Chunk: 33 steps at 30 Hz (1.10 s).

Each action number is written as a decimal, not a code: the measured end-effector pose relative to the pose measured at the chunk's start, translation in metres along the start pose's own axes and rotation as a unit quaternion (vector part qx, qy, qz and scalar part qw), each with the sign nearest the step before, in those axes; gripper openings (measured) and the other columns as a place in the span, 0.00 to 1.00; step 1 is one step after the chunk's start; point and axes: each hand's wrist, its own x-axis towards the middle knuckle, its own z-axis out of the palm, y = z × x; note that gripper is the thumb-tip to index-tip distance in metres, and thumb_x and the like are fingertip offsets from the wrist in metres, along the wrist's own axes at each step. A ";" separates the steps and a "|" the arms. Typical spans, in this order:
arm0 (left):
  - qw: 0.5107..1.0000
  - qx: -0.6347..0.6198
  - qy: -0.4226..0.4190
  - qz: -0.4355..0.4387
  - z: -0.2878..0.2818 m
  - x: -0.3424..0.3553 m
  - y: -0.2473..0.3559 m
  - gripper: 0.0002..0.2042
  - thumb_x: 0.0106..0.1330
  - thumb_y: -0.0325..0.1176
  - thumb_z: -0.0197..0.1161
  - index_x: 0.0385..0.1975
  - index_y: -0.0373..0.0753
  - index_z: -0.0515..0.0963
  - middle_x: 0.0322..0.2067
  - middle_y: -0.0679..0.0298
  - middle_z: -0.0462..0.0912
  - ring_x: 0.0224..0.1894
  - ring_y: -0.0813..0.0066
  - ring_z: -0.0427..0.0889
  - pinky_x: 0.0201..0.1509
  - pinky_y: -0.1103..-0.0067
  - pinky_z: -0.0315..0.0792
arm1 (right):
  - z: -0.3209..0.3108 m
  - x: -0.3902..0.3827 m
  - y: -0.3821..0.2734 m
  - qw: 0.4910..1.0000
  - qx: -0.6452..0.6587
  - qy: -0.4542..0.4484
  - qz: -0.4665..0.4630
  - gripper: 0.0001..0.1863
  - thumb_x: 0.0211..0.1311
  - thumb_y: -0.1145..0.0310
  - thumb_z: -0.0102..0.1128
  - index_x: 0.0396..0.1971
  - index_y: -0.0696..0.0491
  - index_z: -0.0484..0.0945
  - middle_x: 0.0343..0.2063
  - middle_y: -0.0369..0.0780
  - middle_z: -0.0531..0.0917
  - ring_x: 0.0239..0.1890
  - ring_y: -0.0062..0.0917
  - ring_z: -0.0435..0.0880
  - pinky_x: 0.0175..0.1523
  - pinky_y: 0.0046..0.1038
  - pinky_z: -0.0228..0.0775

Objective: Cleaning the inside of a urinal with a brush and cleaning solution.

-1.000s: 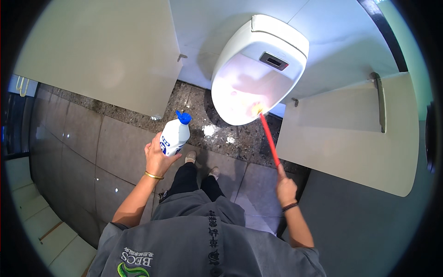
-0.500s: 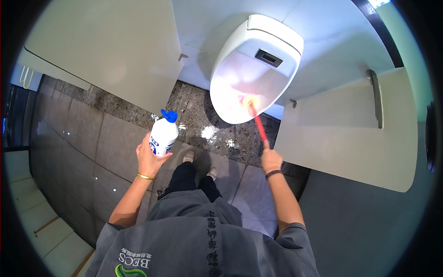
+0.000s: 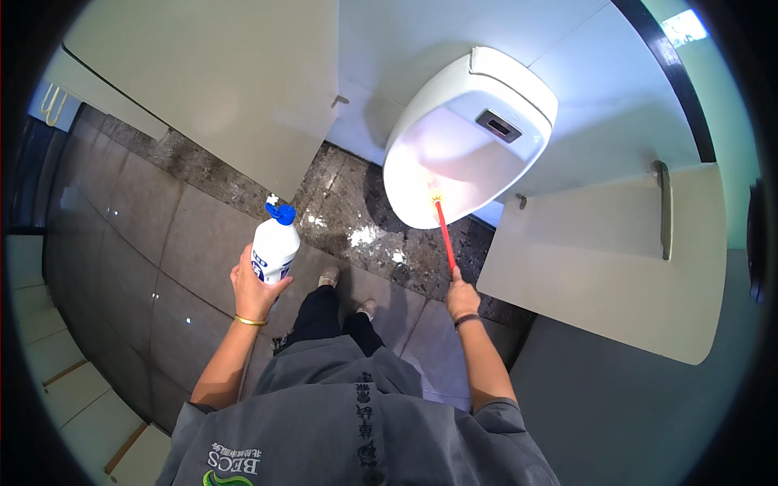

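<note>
Held upright in my left hand (image 3: 255,285) is a white plastic bottle (image 3: 275,245) with a blue flip cap; my fingers wrap round its lower part, over the floor left of my feet. My right hand (image 3: 463,298) grips the lower end of a red-handled brush (image 3: 446,235). The brush's yellowish head reaches into the bowl of a white wall-hung urinal (image 3: 421,105); glare inside the bowl blurs its tip. My right hand stays outside, below the urinal's rim.
A beige partition panel (image 3: 211,81) stands left of the urinal, another panel (image 3: 608,259) to the right with a metal bracket (image 3: 666,211). Dark speckled stone (image 3: 340,190) lies under the urinal, grey tiles (image 3: 211,251) nearer me. My shoes (image 3: 328,277) are on the floor.
The view has shifted, so the urinal sits lower and farther right. The brush handle stands more upright, its head nearer the front of the bowl. Both hands keep their hold.
</note>
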 end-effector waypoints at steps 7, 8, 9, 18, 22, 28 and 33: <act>0.999 0.009 0.026 0.018 -0.016 0.001 -0.007 0.47 0.29 0.39 0.77 0.55 0.38 0.60 0.46 0.57 0.73 0.48 0.59 0.72 0.56 0.66 0.56 | -0.003 -0.008 -0.035 0.994 0.037 0.014 -0.102 0.22 0.64 0.65 0.35 0.58 0.44 0.63 0.28 0.51 0.81 0.33 0.43 0.82 0.38 0.42 0.74; 0.999 0.010 0.022 0.031 -0.015 0.004 -0.002 0.47 0.28 0.39 0.77 0.55 0.38 0.60 0.46 0.57 0.73 0.48 0.60 0.72 0.56 0.66 0.57 | -0.005 0.007 -0.038 0.993 0.001 0.037 -0.108 0.21 0.65 0.64 0.34 0.58 0.45 0.63 0.27 0.50 0.81 0.31 0.42 0.82 0.36 0.41 0.74; 0.999 0.009 0.021 0.034 -0.012 0.007 0.003 0.47 0.28 0.39 0.77 0.55 0.38 0.60 0.46 0.57 0.73 0.48 0.60 0.72 0.56 0.66 0.57 | -0.011 0.022 -0.034 0.994 -0.042 0.046 -0.091 0.20 0.65 0.64 0.33 0.56 0.45 0.65 0.26 0.48 0.81 0.29 0.41 0.82 0.34 0.40 0.75; 1.000 0.000 0.007 -0.016 -0.013 0.013 0.001 0.45 0.28 0.37 0.77 0.54 0.39 0.61 0.45 0.58 0.74 0.48 0.60 0.72 0.56 0.66 0.57 | -0.023 -0.006 -0.006 0.996 0.002 -0.044 -0.080 0.27 0.59 0.69 0.40 0.61 0.43 0.58 0.28 0.52 0.80 0.33 0.43 0.81 0.40 0.43 0.73; 1.000 -0.024 0.010 -0.005 -0.008 0.016 0.000 0.45 0.29 0.37 0.77 0.54 0.39 0.60 0.44 0.58 0.74 0.48 0.60 0.72 0.56 0.67 0.57 | -0.020 0.012 -0.042 0.997 0.013 -0.010 -0.078 0.24 0.60 0.70 0.38 0.59 0.44 0.60 0.29 0.50 0.81 0.34 0.42 0.82 0.39 0.42 0.74; 0.999 0.004 0.016 0.037 -0.010 0.019 -0.001 0.46 0.28 0.36 0.77 0.55 0.39 0.60 0.45 0.57 0.74 0.48 0.61 0.72 0.56 0.67 0.57 | -0.022 0.028 -0.014 0.998 -0.027 0.037 -0.031 0.25 0.60 0.69 0.40 0.59 0.46 0.59 0.27 0.48 0.82 0.31 0.39 0.83 0.36 0.39 0.75; 1.000 -0.022 -0.017 0.011 -0.005 0.022 0.016 0.47 0.29 0.37 0.77 0.55 0.39 0.59 0.47 0.57 0.73 0.49 0.61 0.71 0.57 0.67 0.57 | 0.047 0.009 0.036 0.948 0.309 0.057 -0.050 0.24 0.62 0.68 0.46 0.59 0.46 0.63 0.23 0.49 0.80 0.23 0.35 0.81 0.27 0.35 0.73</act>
